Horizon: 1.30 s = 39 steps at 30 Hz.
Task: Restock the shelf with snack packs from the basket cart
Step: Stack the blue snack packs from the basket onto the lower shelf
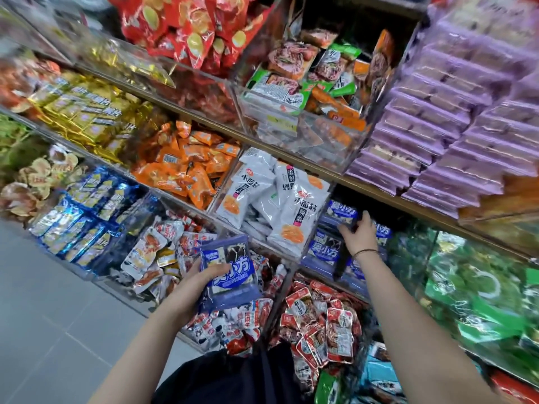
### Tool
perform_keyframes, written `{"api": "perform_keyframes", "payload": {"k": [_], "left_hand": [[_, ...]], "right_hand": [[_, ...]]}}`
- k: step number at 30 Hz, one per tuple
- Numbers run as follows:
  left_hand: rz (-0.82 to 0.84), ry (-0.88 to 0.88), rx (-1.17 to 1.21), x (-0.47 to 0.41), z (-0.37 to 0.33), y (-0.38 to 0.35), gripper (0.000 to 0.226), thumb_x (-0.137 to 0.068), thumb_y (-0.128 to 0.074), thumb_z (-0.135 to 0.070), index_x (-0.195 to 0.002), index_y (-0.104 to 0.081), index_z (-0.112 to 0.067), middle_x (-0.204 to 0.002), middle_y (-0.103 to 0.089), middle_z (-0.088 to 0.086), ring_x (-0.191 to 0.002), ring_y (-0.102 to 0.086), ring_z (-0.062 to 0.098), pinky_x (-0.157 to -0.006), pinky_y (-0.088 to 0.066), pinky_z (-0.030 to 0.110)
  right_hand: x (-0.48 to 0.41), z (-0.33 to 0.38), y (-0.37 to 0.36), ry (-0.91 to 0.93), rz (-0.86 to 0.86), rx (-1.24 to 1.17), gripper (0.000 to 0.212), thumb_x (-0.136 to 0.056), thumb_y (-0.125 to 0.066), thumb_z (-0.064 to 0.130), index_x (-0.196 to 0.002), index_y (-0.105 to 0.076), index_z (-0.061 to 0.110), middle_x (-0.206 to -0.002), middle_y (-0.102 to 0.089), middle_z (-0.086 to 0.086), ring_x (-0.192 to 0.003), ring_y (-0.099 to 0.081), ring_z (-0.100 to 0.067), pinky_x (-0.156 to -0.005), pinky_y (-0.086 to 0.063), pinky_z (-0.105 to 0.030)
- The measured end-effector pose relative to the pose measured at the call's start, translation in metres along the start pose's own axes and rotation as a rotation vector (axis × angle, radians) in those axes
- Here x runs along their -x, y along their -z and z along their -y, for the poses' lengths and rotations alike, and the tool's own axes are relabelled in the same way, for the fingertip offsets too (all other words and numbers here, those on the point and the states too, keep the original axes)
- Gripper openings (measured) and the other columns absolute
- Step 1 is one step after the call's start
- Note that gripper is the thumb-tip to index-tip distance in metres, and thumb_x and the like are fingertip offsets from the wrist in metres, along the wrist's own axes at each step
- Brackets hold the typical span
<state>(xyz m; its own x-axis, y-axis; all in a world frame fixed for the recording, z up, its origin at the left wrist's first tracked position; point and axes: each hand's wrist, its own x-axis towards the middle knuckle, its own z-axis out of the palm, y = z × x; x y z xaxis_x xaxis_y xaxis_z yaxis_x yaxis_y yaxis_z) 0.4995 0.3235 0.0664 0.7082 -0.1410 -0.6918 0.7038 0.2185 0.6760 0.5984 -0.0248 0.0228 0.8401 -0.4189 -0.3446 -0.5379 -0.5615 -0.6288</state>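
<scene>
My left hand point(201, 279) grips a small stack of blue-purple snack packs point(229, 272) with white lettering, held in front of the lower shelf bins. My right hand point(357, 233) reaches into a clear shelf compartment point(326, 252) that holds the same blue-purple packs. Its fingers curl round one such pack point(342, 214) at the top of the pile there. A thin band sits on my right wrist. The basket cart is out of view.
Clear acrylic bins line the sloped shelves: white-grey packs point(271, 199) left of the blue compartment, orange packs point(186, 164), red-white packs point(318, 319) below, purple packs point(437, 121) above right, green packs point(481, 290) at right. Grey floor tiles point(43, 316) lie at left.
</scene>
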Motion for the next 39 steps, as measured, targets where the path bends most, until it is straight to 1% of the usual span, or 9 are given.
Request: {"api": "perform_keyframes", "payload": {"k": [3, 7, 11, 16, 21, 25, 30, 34, 39], "left_hand": [[0.066, -0.028, -0.046, 0.006, -0.001, -0.014, 0.114, -0.036, -0.09, -0.058, -0.136, -0.046, -0.023, -0.13, -0.061, 0.005, -0.121, -0.055, 0.028, -0.108, -0.036, 0.055], [0.085, -0.01, -0.157, 0.01, 0.004, -0.032, 0.131, -0.039, -0.084, -0.065, -0.149, -0.022, -0.032, -0.15, -0.036, -0.003, -0.137, -0.036, 0.026, -0.114, -0.025, 0.054], [0.147, -0.02, -0.22, 0.014, 0.01, -0.047, 0.129, -0.041, -0.082, -0.071, -0.149, -0.024, -0.031, -0.155, -0.031, 0.003, -0.139, -0.033, 0.027, -0.114, -0.024, 0.055], [0.129, -0.012, -0.155, 0.021, 0.008, -0.055, 0.129, -0.049, -0.073, -0.077, -0.153, -0.013, -0.029, -0.159, -0.02, 0.0, -0.143, -0.023, 0.021, -0.114, -0.021, 0.044], [0.174, -0.003, -0.095, 0.025, 0.002, -0.055, 0.132, -0.04, -0.082, -0.071, -0.15, -0.024, -0.026, -0.14, -0.047, -0.005, -0.123, -0.049, 0.013, -0.095, -0.049, 0.034], [0.125, -0.009, -0.088, 0.019, 0.007, -0.049, 0.12, -0.05, -0.086, -0.055, -0.149, -0.023, -0.029, -0.149, -0.033, -0.005, -0.133, -0.032, 0.013, -0.112, -0.028, 0.04], [0.069, 0.042, -0.06, 0.012, 0.011, -0.039, 0.057, -0.07, -0.077, -0.026, -0.122, -0.054, -0.022, -0.111, -0.062, -0.006, -0.083, -0.068, 0.007, -0.058, -0.054, 0.022], [0.009, 0.064, -0.044, 0.008, 0.012, -0.032, 0.055, -0.075, -0.073, -0.022, -0.126, -0.054, -0.017, -0.116, -0.067, 0.008, -0.097, -0.068, 0.026, -0.065, -0.055, 0.032], [-0.002, 0.052, -0.063, 0.009, 0.015, -0.027, 0.05, -0.069, -0.075, -0.024, -0.115, -0.057, -0.024, -0.102, -0.073, 0.0, -0.096, -0.068, 0.024, -0.069, -0.054, 0.035]], "right_hand": [[0.053, 0.012, 0.001, 0.094, -0.046, -0.175, 0.054, -0.089, -0.06, 0.03, -0.134, -0.042, 0.007, -0.115, -0.056, -0.007, -0.104, -0.054, -0.02, -0.09, -0.042, -0.029], [0.138, 0.025, -0.009, 0.229, 0.191, -0.288, 0.01, -0.089, -0.059, 0.033, -0.092, -0.06, 0.024, -0.087, -0.061, 0.011, -0.084, -0.059, -0.006, -0.076, -0.042, -0.018], [0.189, 0.035, -0.019, 0.234, 0.543, -0.279, 0.013, -0.085, -0.062, 0.042, -0.089, -0.053, 0.033, -0.083, -0.059, 0.019, -0.075, -0.055, 0.006, -0.068, -0.04, -0.009], [0.201, 0.033, -0.022, 0.118, 0.543, -0.489, 0.009, -0.089, -0.061, 0.028, -0.088, -0.057, 0.02, -0.082, -0.059, 0.008, -0.067, -0.059, 0.003, -0.062, -0.049, -0.016], [0.203, 0.022, -0.022, -0.108, 0.462, -0.884, 0.01, -0.088, -0.061, 0.021, -0.09, -0.062, 0.011, -0.07, -0.063, 0.003, -0.068, -0.063, -0.011, -0.065, -0.054, -0.029], [0.198, 0.007, -0.02, -0.18, 0.267, -1.039, 0.012, -0.08, -0.064, 0.025, -0.084, -0.061, 0.015, -0.067, -0.063, 0.002, -0.058, -0.059, -0.012, -0.053, -0.049, -0.026], [0.165, -0.012, -0.006, -0.346, 0.071, -1.268, 0.008, -0.093, -0.049, 0.014, -0.085, -0.052, 0.011, -0.078, -0.057, -0.005, -0.056, -0.049, -0.014, -0.048, -0.042, -0.022], [0.122, -0.016, 0.007, -0.455, -0.078, -1.277, 0.017, -0.093, -0.045, 0.011, -0.079, -0.053, 0.011, -0.069, -0.053, -0.001, -0.058, -0.049, -0.01, -0.051, -0.044, -0.019], [0.056, -0.013, 0.016, -0.572, -0.296, -1.282, 0.022, -0.091, -0.049, 0.016, -0.07, -0.049, 0.012, -0.052, -0.051, -0.005, -0.026, -0.043, -0.004, -0.031, -0.034, -0.012]]}}
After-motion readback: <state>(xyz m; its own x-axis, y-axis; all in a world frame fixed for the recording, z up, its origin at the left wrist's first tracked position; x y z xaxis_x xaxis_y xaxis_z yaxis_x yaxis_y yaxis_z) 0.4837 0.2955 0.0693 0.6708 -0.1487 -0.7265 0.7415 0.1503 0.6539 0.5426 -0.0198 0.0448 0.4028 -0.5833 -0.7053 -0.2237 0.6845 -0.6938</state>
